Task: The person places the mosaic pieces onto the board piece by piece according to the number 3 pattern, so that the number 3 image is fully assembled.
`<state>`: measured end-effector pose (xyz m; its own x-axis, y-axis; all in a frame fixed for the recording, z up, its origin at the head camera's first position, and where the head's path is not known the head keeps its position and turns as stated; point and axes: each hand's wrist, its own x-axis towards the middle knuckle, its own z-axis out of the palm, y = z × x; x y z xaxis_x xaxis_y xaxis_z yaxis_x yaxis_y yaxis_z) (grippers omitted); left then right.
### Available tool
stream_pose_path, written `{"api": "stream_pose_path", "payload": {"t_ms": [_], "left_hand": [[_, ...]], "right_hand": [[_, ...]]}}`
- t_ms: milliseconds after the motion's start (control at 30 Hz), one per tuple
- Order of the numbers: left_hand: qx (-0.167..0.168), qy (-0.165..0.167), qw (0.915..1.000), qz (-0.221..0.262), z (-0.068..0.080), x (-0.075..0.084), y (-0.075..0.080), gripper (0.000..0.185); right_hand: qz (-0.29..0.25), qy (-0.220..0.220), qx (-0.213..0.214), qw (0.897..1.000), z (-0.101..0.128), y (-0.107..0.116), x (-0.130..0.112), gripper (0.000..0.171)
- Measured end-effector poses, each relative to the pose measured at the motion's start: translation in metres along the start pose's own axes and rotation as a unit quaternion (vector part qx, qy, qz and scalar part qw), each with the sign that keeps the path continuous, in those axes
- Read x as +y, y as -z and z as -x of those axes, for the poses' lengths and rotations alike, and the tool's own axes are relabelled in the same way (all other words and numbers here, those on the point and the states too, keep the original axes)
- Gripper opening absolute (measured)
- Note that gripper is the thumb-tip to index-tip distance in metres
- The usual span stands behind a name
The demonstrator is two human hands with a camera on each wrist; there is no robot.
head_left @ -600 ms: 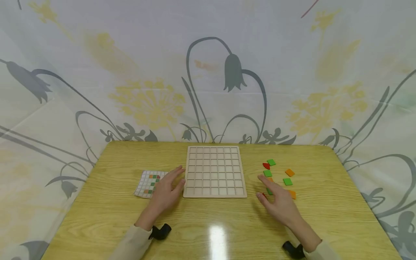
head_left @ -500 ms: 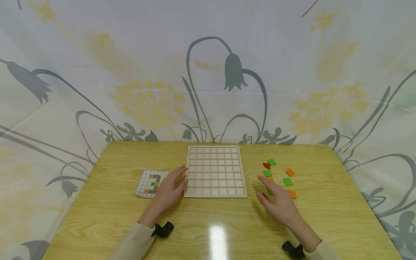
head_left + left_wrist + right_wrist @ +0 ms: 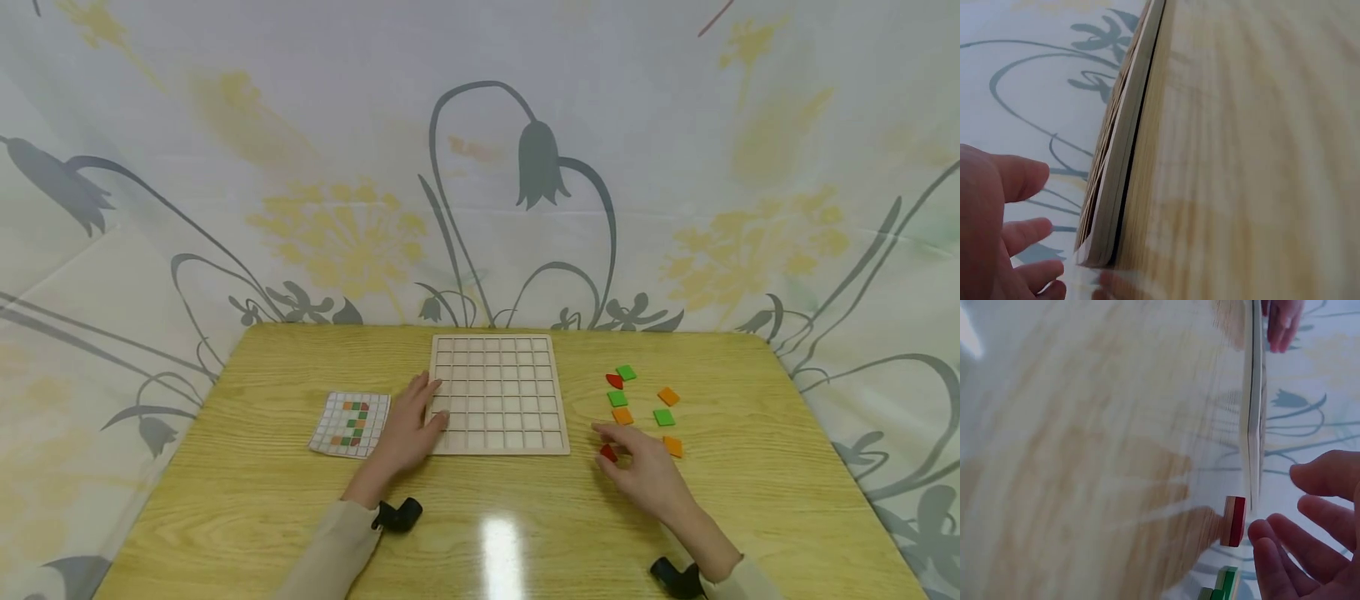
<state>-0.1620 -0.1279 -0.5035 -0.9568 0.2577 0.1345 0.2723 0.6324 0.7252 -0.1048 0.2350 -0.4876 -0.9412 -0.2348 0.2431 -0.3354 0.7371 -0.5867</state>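
My left hand (image 3: 408, 429) lies at the left edge of a wooden grid board (image 3: 493, 447), its fingertips overlapping the frame in the head view. From the left wrist its fingers are relaxed and spread beside the board (image 3: 1113, 187), holding nothing. My right hand (image 3: 651, 471) hovers low over the loose tiles, thumb and forefinger apart on either side of a red tile (image 3: 608, 452). In the right wrist view that red tile (image 3: 1233, 522) rests flat on the table, just beside loosely bent fingertips. A green tile (image 3: 1229, 584) is close by.
A pattern card (image 3: 326, 429) with coloured squares lies left of the board. Right of it, several tiles are scattered: a red one (image 3: 615, 382), green ones (image 3: 617, 398) and orange ones (image 3: 668, 397). A patterned cloth (image 3: 480, 250) hangs behind the table.
My left hand has shifted right, off the pattern card and onto the board's left edge. My right forefinger has drawn down toward the thumb, uncovering an orange tile.
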Motion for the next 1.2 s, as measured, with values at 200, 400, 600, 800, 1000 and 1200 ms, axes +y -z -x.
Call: {"api": "stream_pose_path", "payload": {"t_ms": [200,400,600,800,1000,1200], "left_hand": [[0.013,0.010,0.9987,-0.049,-0.009,-0.001,-0.009,0.058],[0.004,0.022,0.9975,-0.067,-0.011,-0.001,-0.012,0.060],[-0.003,0.028,0.9971,-0.070,-0.010,0.000,-0.014,0.063],[-0.007,0.026,0.9967,-0.077,-0.010,-0.002,-0.014,0.072],[-0.059,0.021,0.9911,-0.118,-0.010,-0.004,-0.011,0.098],[-0.120,0.009,0.9824,-0.143,-0.010,-0.006,-0.005,0.113]], "right_hand": [[0.007,-0.005,-0.012,1.000,0.000,0.001,0.000,0.040],[0.012,-0.028,-0.033,0.999,0.000,0.003,0.001,0.038],[0.019,-0.042,-0.042,0.998,0.000,0.008,0.002,0.037],[0.036,-0.042,-0.055,0.997,0.000,0.010,0.003,0.035],[0.055,-0.034,-0.059,0.996,-0.002,0.009,0.004,0.032],[0.072,-0.039,-0.073,0.994,-0.003,0.009,0.005,0.027]]}}
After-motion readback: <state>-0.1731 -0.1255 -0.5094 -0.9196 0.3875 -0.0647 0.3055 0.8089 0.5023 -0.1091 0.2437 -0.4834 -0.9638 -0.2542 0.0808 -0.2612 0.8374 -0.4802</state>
